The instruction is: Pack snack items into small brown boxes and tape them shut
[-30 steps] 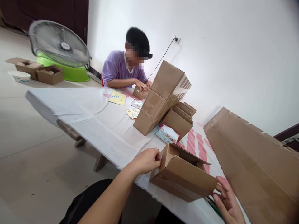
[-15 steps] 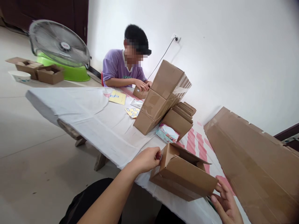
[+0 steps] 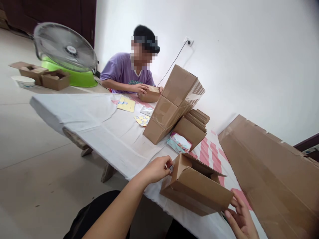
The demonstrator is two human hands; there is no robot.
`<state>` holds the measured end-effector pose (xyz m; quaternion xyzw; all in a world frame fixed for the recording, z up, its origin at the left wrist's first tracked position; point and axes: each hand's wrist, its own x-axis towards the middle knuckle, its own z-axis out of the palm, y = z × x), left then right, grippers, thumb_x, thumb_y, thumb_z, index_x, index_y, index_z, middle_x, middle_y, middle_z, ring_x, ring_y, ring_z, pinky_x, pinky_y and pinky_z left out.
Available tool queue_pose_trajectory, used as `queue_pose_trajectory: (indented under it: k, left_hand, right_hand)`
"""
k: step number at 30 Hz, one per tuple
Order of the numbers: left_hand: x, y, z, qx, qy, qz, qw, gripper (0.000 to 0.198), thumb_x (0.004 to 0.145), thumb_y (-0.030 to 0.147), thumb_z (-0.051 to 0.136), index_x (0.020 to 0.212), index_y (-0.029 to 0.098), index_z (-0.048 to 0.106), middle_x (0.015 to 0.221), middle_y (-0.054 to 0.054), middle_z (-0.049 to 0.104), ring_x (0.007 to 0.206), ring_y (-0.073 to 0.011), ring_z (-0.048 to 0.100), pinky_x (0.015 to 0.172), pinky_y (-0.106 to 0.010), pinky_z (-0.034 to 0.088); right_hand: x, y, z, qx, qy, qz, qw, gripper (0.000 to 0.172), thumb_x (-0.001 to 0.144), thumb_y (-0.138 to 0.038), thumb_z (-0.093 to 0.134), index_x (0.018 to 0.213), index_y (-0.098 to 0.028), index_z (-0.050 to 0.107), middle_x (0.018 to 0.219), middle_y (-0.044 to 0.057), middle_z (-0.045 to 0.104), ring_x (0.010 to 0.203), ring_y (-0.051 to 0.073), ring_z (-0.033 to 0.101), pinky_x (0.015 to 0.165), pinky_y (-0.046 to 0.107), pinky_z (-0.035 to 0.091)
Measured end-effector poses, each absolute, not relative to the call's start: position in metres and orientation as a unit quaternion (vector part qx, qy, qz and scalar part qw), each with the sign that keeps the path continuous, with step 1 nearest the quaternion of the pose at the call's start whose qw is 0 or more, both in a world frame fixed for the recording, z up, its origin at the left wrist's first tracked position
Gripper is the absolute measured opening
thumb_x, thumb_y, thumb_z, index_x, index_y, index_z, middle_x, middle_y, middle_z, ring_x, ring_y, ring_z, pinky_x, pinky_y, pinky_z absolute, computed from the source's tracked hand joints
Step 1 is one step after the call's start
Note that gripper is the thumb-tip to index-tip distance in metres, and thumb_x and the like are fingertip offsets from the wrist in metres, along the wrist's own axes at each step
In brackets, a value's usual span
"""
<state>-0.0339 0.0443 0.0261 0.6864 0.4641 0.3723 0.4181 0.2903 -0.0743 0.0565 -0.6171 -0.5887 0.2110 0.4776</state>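
A brown cardboard box (image 3: 199,189) lies at the near edge of the table, its top flap raised and its inside in shadow. At its left end, my left hand (image 3: 159,171) is closed in a pinch round a small greyish piece that I cannot make out. My right hand (image 3: 241,215) is beside the box's right end, fingers apart, the fingertips against or very near its corner. A small dark thing shows partly between that hand and the box, too hidden to name. Just behind the box sits a colourful tissue pack (image 3: 179,142).
Stacked closed boxes (image 3: 171,99) stand mid-table, with flattened cardboard (image 3: 191,129) beside them. Across the table (image 3: 99,122) a person (image 3: 122,73) in purple handles another box (image 3: 149,94). A large cardboard sheet (image 3: 269,172) leans at right; a fan (image 3: 66,48) stands on the floor.
The person opposite has turned the small box so its longer side shows, and one hand has shifted left. My hands and the near box stay almost the same.
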Motion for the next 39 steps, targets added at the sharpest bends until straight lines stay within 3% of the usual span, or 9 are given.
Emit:
queue_pose_trajectory:
  k: [6, 19, 25, 29, 34, 39]
  left_hand:
    - [-0.035, 0.048, 0.027, 0.662, 0.463, 0.384, 0.447, 0.012, 0.066, 0.011, 0.051, 0.074, 0.02, 0.053, 0.067, 0.002, 0.058, 0.066, -0.0153, 0.056, 0.059, -0.025, 0.039]
    - [-0.03, 0.059, 0.012, 0.619, 0.4, 0.362, 0.571, 0.01, 0.063, 0.016, 0.05, 0.073, 0.019, 0.05, 0.061, 0.005, 0.054, 0.056, -0.0113, 0.054, 0.052, -0.022, 0.041]
    - [-0.025, 0.062, 0.008, 0.614, 0.435, 0.396, 0.526, 0.017, 0.062, 0.013, 0.055, 0.074, 0.02, 0.047, 0.061, 0.007, 0.052, 0.055, -0.0103, 0.049, 0.05, -0.021, 0.037]
    - [-0.025, 0.061, 0.011, 0.63, 0.435, 0.396, 0.507, 0.01, 0.063, 0.01, 0.056, 0.068, 0.019, 0.054, 0.061, 0.005, 0.056, 0.061, -0.0119, 0.054, 0.058, -0.023, 0.041]
    - [-0.027, 0.057, 0.017, 0.648, 0.426, 0.375, 0.508, 0.017, 0.059, 0.012, 0.066, 0.075, 0.017, 0.063, 0.069, 0.002, 0.064, 0.07, -0.0148, 0.06, 0.065, -0.024, 0.046]
    - [-0.032, 0.052, 0.019, 0.669, 0.431, 0.36, 0.487, 0.023, 0.061, 0.013, 0.065, 0.083, 0.018, 0.066, 0.076, 0.0, 0.067, 0.076, -0.0174, 0.062, 0.068, -0.026, 0.046]
  right_hand:
    - [0.292, -0.074, 0.053, -0.624, -0.584, 0.205, 0.476, 0.067, 0.078, -0.051, 0.066, 0.137, -0.03, 0.041, 0.131, 0.009, 0.056, 0.123, 0.03, 0.051, 0.091, 0.038, 0.052]
    - [0.304, -0.073, 0.051, -0.626, -0.59, 0.229, 0.456, 0.07, 0.077, -0.052, 0.067, 0.138, -0.03, 0.039, 0.134, 0.01, 0.053, 0.116, 0.029, 0.056, 0.089, 0.039, 0.053]
    - [0.315, -0.07, 0.044, -0.62, -0.598, 0.242, 0.446, 0.073, 0.076, -0.048, 0.07, 0.138, -0.032, 0.036, 0.136, 0.011, 0.05, 0.12, 0.031, 0.053, 0.091, 0.042, 0.052]
    - [0.312, -0.069, 0.044, -0.624, -0.598, 0.225, 0.451, 0.073, 0.074, -0.047, 0.071, 0.138, -0.03, 0.038, 0.134, 0.01, 0.052, 0.125, 0.031, 0.048, 0.093, 0.041, 0.051]
    - [0.303, -0.07, 0.044, -0.626, -0.587, 0.201, 0.472, 0.069, 0.076, -0.051, 0.067, 0.136, -0.031, 0.041, 0.129, 0.008, 0.056, 0.124, 0.028, 0.048, 0.091, 0.036, 0.052]
    - [0.295, -0.07, 0.053, -0.632, -0.569, 0.197, 0.488, 0.066, 0.076, -0.055, 0.066, 0.133, -0.029, 0.045, 0.121, 0.007, 0.06, 0.114, 0.028, 0.055, 0.087, 0.035, 0.052]
